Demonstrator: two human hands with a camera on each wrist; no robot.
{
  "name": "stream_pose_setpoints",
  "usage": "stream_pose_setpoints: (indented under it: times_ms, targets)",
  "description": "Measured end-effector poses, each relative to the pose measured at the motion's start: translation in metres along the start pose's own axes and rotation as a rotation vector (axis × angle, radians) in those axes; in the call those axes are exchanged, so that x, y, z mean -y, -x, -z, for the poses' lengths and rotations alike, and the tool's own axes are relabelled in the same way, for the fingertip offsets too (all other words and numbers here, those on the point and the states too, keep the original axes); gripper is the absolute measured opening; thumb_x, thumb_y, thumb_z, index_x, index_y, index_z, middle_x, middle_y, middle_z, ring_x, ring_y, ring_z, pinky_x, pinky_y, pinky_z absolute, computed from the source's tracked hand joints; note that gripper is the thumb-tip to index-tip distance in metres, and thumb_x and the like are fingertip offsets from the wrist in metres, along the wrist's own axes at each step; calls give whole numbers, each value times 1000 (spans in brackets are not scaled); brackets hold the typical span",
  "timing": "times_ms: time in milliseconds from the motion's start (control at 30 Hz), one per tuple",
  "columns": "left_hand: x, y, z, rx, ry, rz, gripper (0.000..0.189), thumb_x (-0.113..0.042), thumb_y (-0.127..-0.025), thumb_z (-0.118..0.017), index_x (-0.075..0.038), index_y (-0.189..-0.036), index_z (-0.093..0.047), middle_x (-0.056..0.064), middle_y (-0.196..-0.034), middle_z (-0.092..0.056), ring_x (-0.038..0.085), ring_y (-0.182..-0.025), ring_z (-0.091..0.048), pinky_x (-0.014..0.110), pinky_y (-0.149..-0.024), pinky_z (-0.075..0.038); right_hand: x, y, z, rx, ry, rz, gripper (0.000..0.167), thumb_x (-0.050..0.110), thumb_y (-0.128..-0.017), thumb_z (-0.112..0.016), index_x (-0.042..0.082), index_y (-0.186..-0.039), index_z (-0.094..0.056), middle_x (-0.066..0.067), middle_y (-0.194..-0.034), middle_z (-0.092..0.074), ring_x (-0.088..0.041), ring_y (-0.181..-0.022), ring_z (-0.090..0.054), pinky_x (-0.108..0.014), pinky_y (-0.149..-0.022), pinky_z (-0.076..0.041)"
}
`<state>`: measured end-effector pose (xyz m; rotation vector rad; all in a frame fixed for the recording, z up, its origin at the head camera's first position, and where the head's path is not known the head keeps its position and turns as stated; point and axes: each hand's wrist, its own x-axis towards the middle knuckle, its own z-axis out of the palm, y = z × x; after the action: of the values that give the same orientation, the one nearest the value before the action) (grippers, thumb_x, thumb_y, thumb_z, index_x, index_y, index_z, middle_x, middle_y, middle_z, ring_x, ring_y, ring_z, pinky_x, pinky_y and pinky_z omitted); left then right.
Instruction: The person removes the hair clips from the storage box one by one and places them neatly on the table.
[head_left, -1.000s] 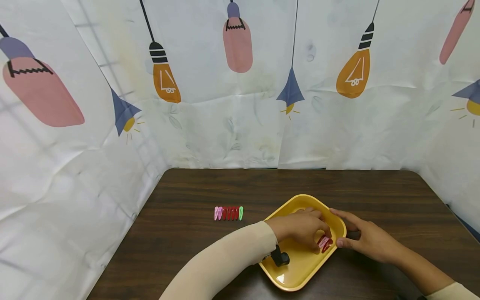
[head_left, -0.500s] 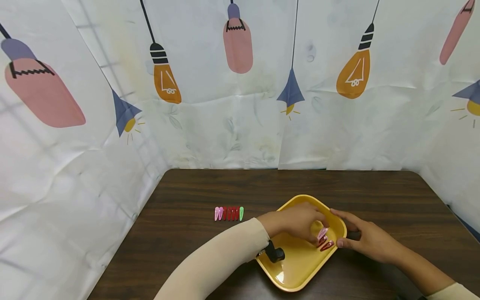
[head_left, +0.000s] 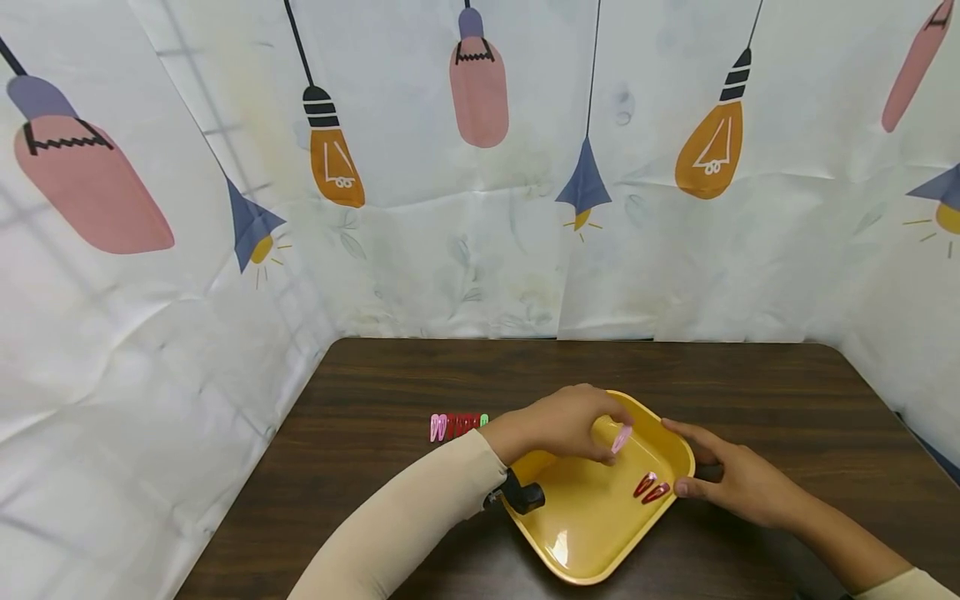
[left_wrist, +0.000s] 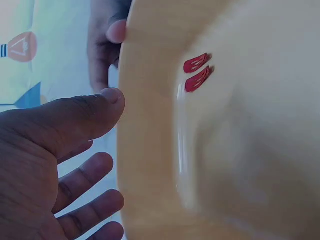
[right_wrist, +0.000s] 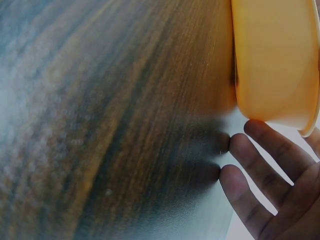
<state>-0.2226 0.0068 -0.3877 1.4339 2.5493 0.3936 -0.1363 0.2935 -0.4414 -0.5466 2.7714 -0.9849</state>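
My left hand [head_left: 576, 421] is over the far-left part of a yellow tray [head_left: 551, 554], pinching a pink hair clip [head_left: 622, 438] between thumb and index finger. The left wrist view shows the left thumb and loosely spread fingers [left_wrist: 75, 215], but the clip is out of sight there. Two red hair clips [head_left: 650, 487] lie side by side inside the tray near its right end. My right hand [head_left: 750, 483] rests its thumb and fingertips against the tray's right end. In the right wrist view, its fairly straight fingers [right_wrist: 260, 172] are by the tray's outer wall [right_wrist: 277, 60].
A neat row of pink, red and green hair clips [head_left: 453, 427] lies on the dark wood table [head_left: 382, 375], left of the tray, partly covered by my left forearm. A patterned white curtain [head_left: 465, 250] hangs behind the table. A small black camera [head_left: 525, 495] sits on my left wrist.
My left hand has lifted the pink hair clip off the group in the tray and moved it left and farther back. The two red clips stay behind. The right hand has kept its place.
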Motion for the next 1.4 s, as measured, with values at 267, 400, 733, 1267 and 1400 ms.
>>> stream_pose_setpoints:
  times_ms: [267, 400, 733, 1267, 1400]
  targets:
    - [14, 21, 8, -58, 43, 44, 51, -38, -87, -83, -23, -133, -69, -10, -128, -65, 11, -123, -53, 27, -108, -38, 0, 0, 0, 8, 1, -12, 81, 51, -89, -76, 34, -158, -37, -19, -128, -67, -41, -112, -65, -67, -83, -50]
    - [20, 34, 17, -96, 45, 44, 51, -37, -89, -82, -21, -135, -67, -12, -131, -64, 12, -126, -52, 29, -110, -37, -1, 0, 0, 7, -3, -15, 82, 50, -89, -76, 35, -158, -36, -19, -129, -66, -41, -112, -65, -66, -83, -50]
    - [40, 66, 26, -158, 73, 94, 50, -33, -88, -84, -18, -133, -69, -10, -129, -66, 15, -125, -54, 38, -111, -38, -1, 0, -1, -4, -3, -6, 83, 53, -88, -76, 34, -158, -36, -15, -127, -68, -40, -113, -65, -67, -85, -49]
    - [79, 125, 23, -233, 157, 286, 53, -31, -84, -87, -18, -133, -68, -5, -130, -64, 20, -125, -53, 43, -107, -42, 0, 0, -1, -2, 3, -9, 84, 54, -88, -75, 34, -159, -36, -15, -125, -69, -40, -112, -66, -68, -85, -49]
    - [89, 138, 20, -254, 191, 327, 54, -29, -84, -87, -18, -133, -68, -4, -131, -63, 21, -126, -52, 46, -106, -43, 0, -1, 0, -4, 7, -12, 84, 55, -87, -75, 35, -159, -36, -15, -125, -69, -39, -111, -66, -67, -85, -49]
